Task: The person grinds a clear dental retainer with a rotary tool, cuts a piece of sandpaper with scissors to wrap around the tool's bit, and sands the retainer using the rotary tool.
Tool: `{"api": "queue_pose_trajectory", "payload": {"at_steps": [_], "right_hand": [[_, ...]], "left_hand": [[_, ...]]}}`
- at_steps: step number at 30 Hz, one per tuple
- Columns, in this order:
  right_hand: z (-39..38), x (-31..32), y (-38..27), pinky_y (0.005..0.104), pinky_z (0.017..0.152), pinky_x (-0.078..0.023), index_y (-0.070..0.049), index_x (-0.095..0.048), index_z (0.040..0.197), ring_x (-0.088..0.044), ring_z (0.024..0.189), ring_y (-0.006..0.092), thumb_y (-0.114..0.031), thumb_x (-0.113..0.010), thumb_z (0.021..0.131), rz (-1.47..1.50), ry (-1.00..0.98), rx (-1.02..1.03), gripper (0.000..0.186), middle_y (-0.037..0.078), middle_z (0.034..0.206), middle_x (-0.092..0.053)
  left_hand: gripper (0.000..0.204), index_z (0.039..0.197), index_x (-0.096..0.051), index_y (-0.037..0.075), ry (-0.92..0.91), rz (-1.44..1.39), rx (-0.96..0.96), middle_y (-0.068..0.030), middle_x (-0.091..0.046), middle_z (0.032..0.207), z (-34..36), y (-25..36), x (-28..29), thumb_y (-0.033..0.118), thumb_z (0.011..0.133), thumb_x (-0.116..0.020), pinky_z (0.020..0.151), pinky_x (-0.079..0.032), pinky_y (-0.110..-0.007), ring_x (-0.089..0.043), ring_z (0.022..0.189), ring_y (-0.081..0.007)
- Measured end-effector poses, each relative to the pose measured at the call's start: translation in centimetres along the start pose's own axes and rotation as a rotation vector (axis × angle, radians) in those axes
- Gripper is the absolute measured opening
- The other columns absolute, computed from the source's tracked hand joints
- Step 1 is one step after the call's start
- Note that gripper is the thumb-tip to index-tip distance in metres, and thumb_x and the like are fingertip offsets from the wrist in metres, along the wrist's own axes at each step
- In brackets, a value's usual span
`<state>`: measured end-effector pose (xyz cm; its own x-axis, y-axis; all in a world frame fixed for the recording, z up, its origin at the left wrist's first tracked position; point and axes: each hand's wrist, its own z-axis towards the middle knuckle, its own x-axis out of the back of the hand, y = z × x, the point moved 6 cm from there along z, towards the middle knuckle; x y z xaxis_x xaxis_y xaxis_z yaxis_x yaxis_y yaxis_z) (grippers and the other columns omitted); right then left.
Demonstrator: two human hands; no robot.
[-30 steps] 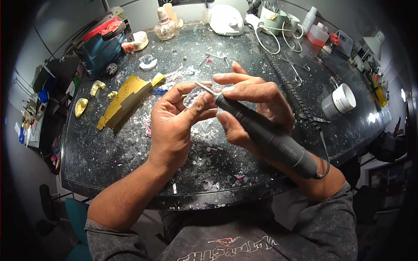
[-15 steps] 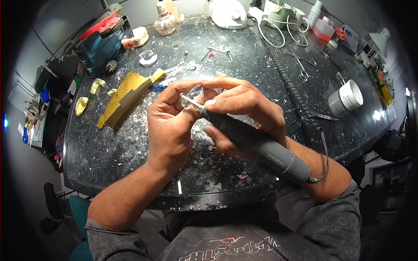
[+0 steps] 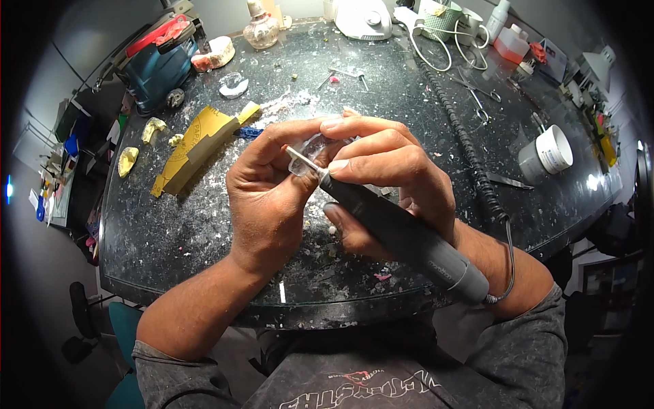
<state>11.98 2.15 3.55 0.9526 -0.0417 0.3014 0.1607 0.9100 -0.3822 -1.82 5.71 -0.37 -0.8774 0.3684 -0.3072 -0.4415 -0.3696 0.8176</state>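
A clear, curved plastic dental piece (image 3: 315, 146) is held in the fingers of my left hand (image 3: 264, 201), partly hidden by them. My right hand (image 3: 409, 167) grips a dark grey rotary handpiece (image 3: 388, 221) like a pen, its body slanting down to the right. The thin bit (image 3: 301, 157) at its tip lies right at the clear piece; whether they touch I cannot tell. Fingertips of my right hand also reach over the far side of the piece, near the left fingers.
Folded yellow sandpaper (image 3: 194, 146) and yellowish dental casts (image 3: 128, 161) lie at left. Another clear dental piece (image 3: 234, 86) rests farther back. A coiled cord (image 3: 458, 129) crosses the right side, near scissors (image 3: 477, 95) and a white tub (image 3: 554, 150). White dust covers the dark tabletop (image 3: 191, 238).
The handpiece's rear end has dropped slightly, and my right hand has shifted a little right and toward me. The clear piece has tilted a little; both holds stay the same.
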Motion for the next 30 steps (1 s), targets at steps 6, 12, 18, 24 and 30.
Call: {"api": "queue_pose_trajectory", "payload": {"at_steps": [6, 12, 18, 24, 30], "right_hand": [[0.2, -0.1, -0.6, 0.0516, 0.102, -0.044, -0.007, -0.061, 0.101, -0.059, 0.116, 0.0344, -0.005, -0.083, 0.067, -0.019, -0.094, 0.024, 0.041, 0.009, 0.095, -0.067], [0.3, 0.0, -0.9, 0.0526, 0.103, -0.043, -0.007, -0.058, 0.107, -0.059, 0.116, 0.0339, -0.006, -0.081, 0.071, -0.045, -0.156, 0.047, 0.043, 0.011, 0.095, -0.067], [0.3, 0.1, -0.9, 0.0557, 0.104, -0.040, -0.006, -0.057, 0.107, -0.059, 0.115, 0.0351, -0.007, -0.079, 0.073, -0.017, -0.130, 0.047, 0.040, 0.012, 0.097, -0.067], [0.4, 0.1, -1.0, 0.0574, 0.109, -0.034, -0.009, -0.060, 0.104, -0.060, 0.115, 0.0338, -0.006, -0.078, 0.069, -0.025, -0.141, 0.005, 0.039, 0.008, 0.091, -0.069], [0.5, 0.9, -0.7, 0.0575, 0.111, -0.029, -0.006, -0.054, 0.111, -0.063, 0.110, 0.0317, -0.020, -0.076, 0.080, -0.016, -0.142, 0.041, 0.040, 0.009, 0.086, -0.068]], "left_hand": [[0.032, 0.115, -0.063, -0.001, 0.000, 0.037, 0.021, -0.0096, -0.067, 0.110, 0.2, 0.6, -0.7, 0.001, 0.084, -0.071, 0.094, -0.051, -0.029, -0.063, 0.106, -0.0168], [0.030, 0.114, -0.066, 0.000, -0.042, 0.126, -0.019, -0.0126, -0.066, 0.118, 0.4, 1.2, -0.9, -0.006, 0.085, -0.067, 0.092, -0.053, -0.029, -0.063, 0.108, -0.0183], [0.034, 0.118, -0.064, -0.002, -0.018, -0.018, -0.012, -0.0154, -0.066, 0.118, 0.2, 1.0, -0.5, -0.011, 0.085, -0.062, 0.098, -0.052, -0.034, -0.063, 0.111, -0.0223], [0.037, 0.119, -0.062, -0.005, -0.067, -0.067, -0.053, -0.0177, -0.063, 0.122, 0.2, 1.0, -0.2, -0.016, 0.085, -0.056, 0.103, -0.050, -0.040, -0.060, 0.115, -0.0263], [0.034, 0.118, -0.064, -0.004, -0.070, 0.108, -0.040, -0.0163, -0.062, 0.124, 0.5, 1.3, -0.2, -0.011, 0.085, -0.061, 0.101, -0.050, -0.039, -0.060, 0.115, -0.0249]]}}
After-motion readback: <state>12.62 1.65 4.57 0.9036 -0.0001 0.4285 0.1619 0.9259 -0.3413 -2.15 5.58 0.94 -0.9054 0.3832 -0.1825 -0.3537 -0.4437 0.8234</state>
